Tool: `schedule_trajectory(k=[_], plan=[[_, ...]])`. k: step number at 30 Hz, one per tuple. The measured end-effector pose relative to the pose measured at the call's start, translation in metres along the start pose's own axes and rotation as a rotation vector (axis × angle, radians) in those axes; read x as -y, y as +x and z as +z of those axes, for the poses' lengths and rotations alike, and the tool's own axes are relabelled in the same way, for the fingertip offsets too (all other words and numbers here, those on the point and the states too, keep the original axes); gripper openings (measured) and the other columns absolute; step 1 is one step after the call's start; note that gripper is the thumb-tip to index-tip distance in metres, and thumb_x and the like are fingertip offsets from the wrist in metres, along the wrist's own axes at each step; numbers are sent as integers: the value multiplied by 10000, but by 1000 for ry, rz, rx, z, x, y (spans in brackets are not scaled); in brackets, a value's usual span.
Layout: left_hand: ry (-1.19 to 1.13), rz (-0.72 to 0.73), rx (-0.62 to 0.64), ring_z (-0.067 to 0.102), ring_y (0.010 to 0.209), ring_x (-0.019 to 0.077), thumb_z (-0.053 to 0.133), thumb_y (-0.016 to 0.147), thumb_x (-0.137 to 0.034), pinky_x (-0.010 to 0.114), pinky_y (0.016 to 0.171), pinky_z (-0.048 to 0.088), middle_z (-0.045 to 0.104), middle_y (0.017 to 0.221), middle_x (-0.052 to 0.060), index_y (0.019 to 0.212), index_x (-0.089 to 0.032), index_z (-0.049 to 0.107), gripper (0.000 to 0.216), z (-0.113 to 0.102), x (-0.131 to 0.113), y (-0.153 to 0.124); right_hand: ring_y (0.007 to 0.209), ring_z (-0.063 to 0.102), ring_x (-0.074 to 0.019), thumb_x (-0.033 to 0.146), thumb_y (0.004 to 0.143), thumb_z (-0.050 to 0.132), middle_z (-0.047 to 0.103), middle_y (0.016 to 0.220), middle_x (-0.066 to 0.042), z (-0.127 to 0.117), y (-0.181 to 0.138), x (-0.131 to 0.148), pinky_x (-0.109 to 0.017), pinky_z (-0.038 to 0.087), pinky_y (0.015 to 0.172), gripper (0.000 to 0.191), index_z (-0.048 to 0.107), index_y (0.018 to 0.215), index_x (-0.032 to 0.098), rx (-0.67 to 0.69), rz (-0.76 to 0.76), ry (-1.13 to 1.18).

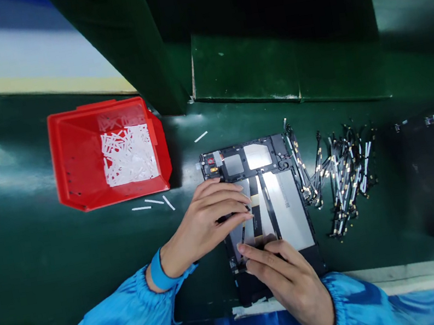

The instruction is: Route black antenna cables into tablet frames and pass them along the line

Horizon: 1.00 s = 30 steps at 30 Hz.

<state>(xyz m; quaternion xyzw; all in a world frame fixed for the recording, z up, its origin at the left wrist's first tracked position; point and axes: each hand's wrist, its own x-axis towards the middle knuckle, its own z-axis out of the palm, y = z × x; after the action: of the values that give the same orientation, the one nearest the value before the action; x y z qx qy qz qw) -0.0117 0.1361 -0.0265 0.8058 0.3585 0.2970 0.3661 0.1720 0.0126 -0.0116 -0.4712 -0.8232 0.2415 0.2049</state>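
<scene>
The device (pixel 295 216) is black and silver, the bin (pixel 79 160) red

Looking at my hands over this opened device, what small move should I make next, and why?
I'd probably have the right hand gently smooth the thin dark strip against the opened device, with the left hand steadying nearby. The strip slants between the two hands, with the right hand at its lower end; whether it is seated, I can't tell.
</scene>
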Motion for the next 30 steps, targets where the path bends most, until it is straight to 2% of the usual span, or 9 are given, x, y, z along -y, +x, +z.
schedule_trajectory(k=[3,6,11,13,18,21,26,28,30], plan=[[-5,-9,-9,663,1066,151,726,828,-234,343,1071,364,759,958,-35,884,-231,684,71,1,-1,-1,980,574,-168,88,932,558,636,1294,-29,-1,1,0,-311,541,866,184,672,1071,129,-10,7,2],[21,-19,-25,633,1110,156,712,843,-241,357,1086,365,717,1117,11,1157,-230,616,328,2,-4,-2,977,566,-167,93,928,566,634,1298,-25,-2,1,0,-306,534,876,176,673,1065,126,-18,8,2],[51,-7,-69,467,1308,219,678,865,-234,396,1068,441,382,1478,113,1480,-274,300,723,2,-4,-6,965,565,-178,138,988,454,637,1293,1,-8,6,5,-329,505,898,229,674,1052,136,-18,2,-47],[94,12,-34,413,1346,265,671,869,-295,460,1090,413,282,1524,117,1475,-305,318,701,-1,-4,-14,939,574,-181,153,1007,402,652,1271,12,-11,9,8,-340,494,877,281,683,1013,153,-35,-4,-104],[186,56,116,258,1410,366,622,891,-361,571,1110,318,148,1593,61,1252,-321,615,363,-8,-7,-50,911,616,-168,148,1014,361,695,1184,-14,-22,17,9,-332,474,853,320,674,955,180,-9,-23,-118],[258,39,167,220,1422,391,594,888,-451,573,1108,316,82,1621,40,1304,-341,579,431,-7,-7,-58,864,641,-157,153,1027,287,728,988,-26,-33,18,3,-322,469,870,342,627,996,179,-9,16,-41],[388,-72,150,121,1451,424,478,926,-515,624,1135,216,4,1636,58,1452,-321,404,565,0,-4,-35,795,638,-153,138,1006,287,680,877,-33,-48,19,-2,-286,497,786,292,564,1081,191,132,131,85],[407,-97,121,101,1462,408,483,939,-447,623,1146,187,10,1638,36,1447,-337,406,525,2,-4,-26,784,635,-168,285,1020,341,674,878,-46,-47,21,-2,-297,496,740,265,579,1075,183,145,131,100],[409,-108,101,102,1469,385,508,936,-366,607,1157,179,48,1637,18,1426,-347,435,495,3,-5,-21,743,641,-192,570,966,393,679,836,-59,-41,23,-2,-328,481,710,482,608,1078,154,62,96,56]])
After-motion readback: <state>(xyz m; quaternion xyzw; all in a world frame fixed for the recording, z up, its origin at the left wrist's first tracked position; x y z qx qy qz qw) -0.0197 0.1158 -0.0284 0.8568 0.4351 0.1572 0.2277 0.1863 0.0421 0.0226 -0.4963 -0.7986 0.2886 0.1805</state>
